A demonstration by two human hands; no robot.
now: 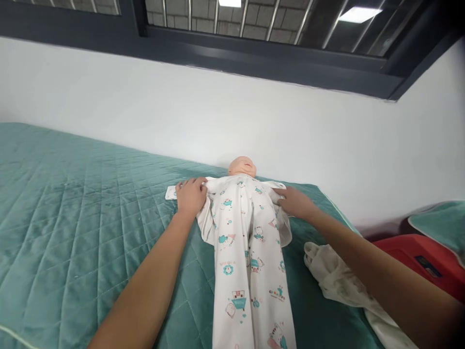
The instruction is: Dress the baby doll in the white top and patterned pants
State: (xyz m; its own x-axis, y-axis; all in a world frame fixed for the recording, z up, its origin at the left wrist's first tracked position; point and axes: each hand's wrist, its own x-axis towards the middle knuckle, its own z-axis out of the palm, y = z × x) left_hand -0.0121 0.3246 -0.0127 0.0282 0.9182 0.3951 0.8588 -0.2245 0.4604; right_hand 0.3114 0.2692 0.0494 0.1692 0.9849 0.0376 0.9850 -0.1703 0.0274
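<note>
A baby doll lies on its back, its head (242, 166) near the wall. White printed baby clothing (232, 242) covers its body, with two long legs stretching toward me. My left hand (191, 195) rests over the sleeve at the left, fingers bent on the cloth; a white cuff (171, 193) sticks out beyond it. At the right, my right hand (294, 201) pinches the white cloth near the doll's other arm between thumb and fingers. The doll's arms are hidden under cloth and hands.
Green quilted cover (90, 203) spreads beneath everything. Crumpled white cloth (337, 276) lies under my right forearm. A red case (428, 257) stands at the right, beside green fabric (441, 225). The white wall (181, 111) and a dark-framed window rise behind.
</note>
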